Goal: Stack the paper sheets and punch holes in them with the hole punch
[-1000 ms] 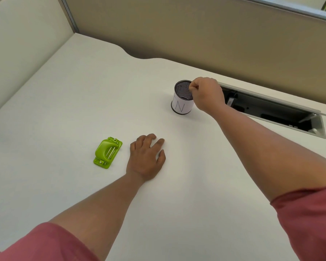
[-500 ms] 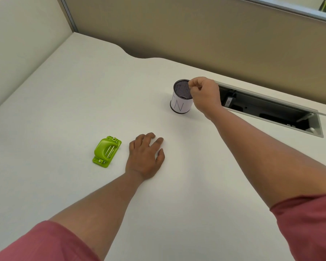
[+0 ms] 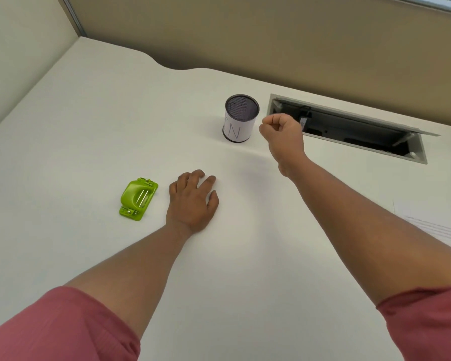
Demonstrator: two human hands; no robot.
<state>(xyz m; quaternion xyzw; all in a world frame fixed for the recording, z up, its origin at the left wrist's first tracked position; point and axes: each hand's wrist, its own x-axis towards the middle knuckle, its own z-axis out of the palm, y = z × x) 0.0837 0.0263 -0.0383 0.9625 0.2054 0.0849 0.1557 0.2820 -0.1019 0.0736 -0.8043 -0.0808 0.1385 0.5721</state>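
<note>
Hands are resting and hovering over a wide off-white surface (image 3: 94, 121). The left hand (image 3: 192, 201) is lying palm down on it, fingers loosely spread and holding nothing, just right of a small lime-green plastic hole punch (image 3: 138, 198) that is sitting flat, close to the hand but not touching it. The right hand (image 3: 283, 135) is hanging above the surface just right of a black mesh cylindrical cup wrapped in white paper with handwritten letters (image 3: 240, 118), apart from it; its fingers are curling into a loose fist, thumb against forefinger, and whether anything is pinched there cannot be told. Behind that hand, a hinged cable hatch (image 3: 349, 126) in the surface is standing open. A white printed paper sheet (image 3: 427, 220) is lying at the right edge, partly hidden by the right forearm. Both arms are wearing short pinkish-red sleeves (image 3: 63, 327).
</note>
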